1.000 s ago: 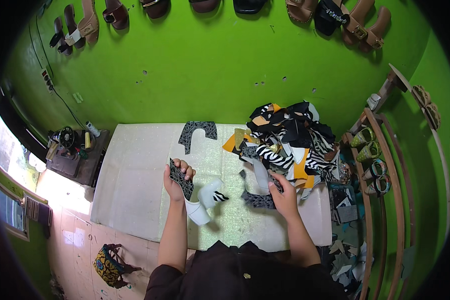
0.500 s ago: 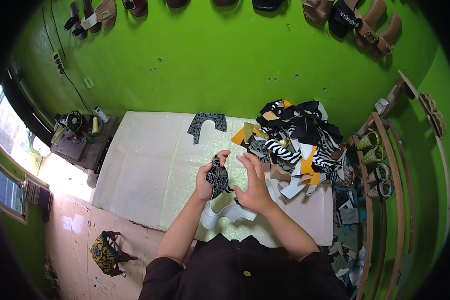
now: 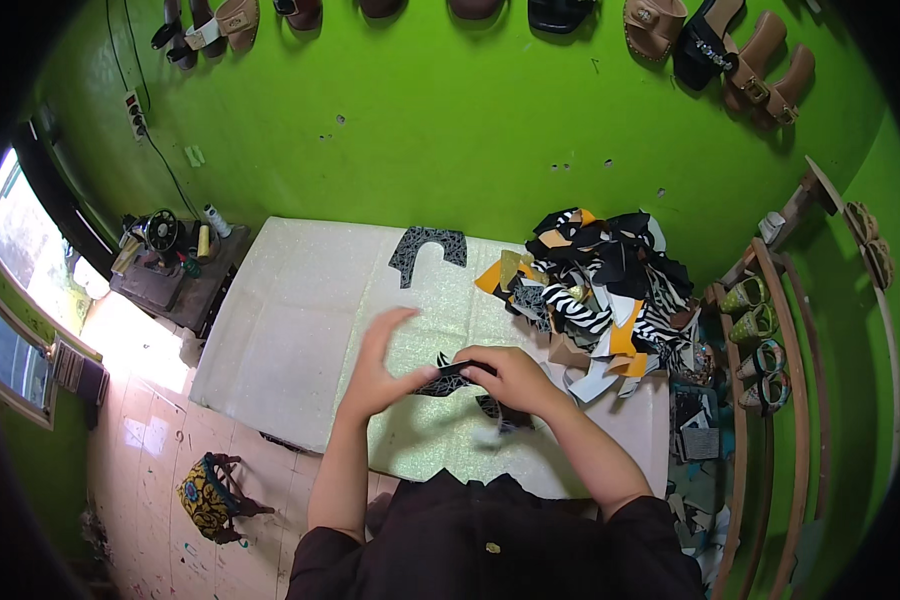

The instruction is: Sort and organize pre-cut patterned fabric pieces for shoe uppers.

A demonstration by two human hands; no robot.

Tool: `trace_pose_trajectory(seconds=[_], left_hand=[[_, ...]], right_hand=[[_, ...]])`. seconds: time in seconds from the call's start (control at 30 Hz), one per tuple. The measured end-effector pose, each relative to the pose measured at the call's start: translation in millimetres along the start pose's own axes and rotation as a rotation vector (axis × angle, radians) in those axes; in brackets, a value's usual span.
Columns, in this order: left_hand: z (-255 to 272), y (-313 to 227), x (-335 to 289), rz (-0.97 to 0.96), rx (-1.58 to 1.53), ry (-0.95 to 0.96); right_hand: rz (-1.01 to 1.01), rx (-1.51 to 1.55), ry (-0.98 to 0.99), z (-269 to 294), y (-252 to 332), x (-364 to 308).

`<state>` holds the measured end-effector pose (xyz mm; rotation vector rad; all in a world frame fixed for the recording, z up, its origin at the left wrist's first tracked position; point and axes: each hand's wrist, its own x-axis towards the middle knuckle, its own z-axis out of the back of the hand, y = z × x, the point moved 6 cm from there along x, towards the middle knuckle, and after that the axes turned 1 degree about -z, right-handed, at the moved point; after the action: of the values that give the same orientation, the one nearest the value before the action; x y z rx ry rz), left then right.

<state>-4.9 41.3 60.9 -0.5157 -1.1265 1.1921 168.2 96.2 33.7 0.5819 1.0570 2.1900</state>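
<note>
A curved cut piece of black material with a pale line pattern [image 3: 434, 386] is held over the table, partly folded so a plain black edge shows. My right hand [image 3: 518, 382] pinches it between thumb and fingers. One end of it hangs below that hand, blurred by motion. My left hand [image 3: 372, 372] is at the piece's left end, fingers spread and raised, its thumb tip against or very near the material. Farther back on the table lies a matching arch-shaped patterned piece [image 3: 406, 250].
A pale covered table [image 3: 280, 320] spans the middle. At its right, scraps [image 3: 610, 290] in black, zebra print, orange and white form a heap. A sewing machine [image 3: 160, 235] stands left, a patterned stool [image 3: 210, 498] on the floor. Sandals [image 3: 655, 25] hang along the green wall; a wooden rack [image 3: 785, 350] holds more.
The piece has turned from upright with its white side showing to lying flatter, patterned side up. My left fingers have come off it and spread; my right hand has closed on it.
</note>
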Motion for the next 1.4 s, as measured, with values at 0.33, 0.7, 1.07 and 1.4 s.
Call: trace_pose_trajectory(seconds=[0.33,0.7,1.07,1.4], left_hand=[[-5,29,-12,0.3,-0.073,0.035],[53,46,18,-0.02,0.206,-0.353],[26,178,61,0.436,-0.381,-0.02],[-4,298,182,0.436,-0.052,-0.098]], right_hand=[[-0.25,0.07,0.163,-15,-1,6],[-0.322,0.714,-0.328,-36,-47,44],[-0.37,0.075,-0.707,-34,-75,100],[-0.275,-0.204,-0.582,-15,-185,210]])
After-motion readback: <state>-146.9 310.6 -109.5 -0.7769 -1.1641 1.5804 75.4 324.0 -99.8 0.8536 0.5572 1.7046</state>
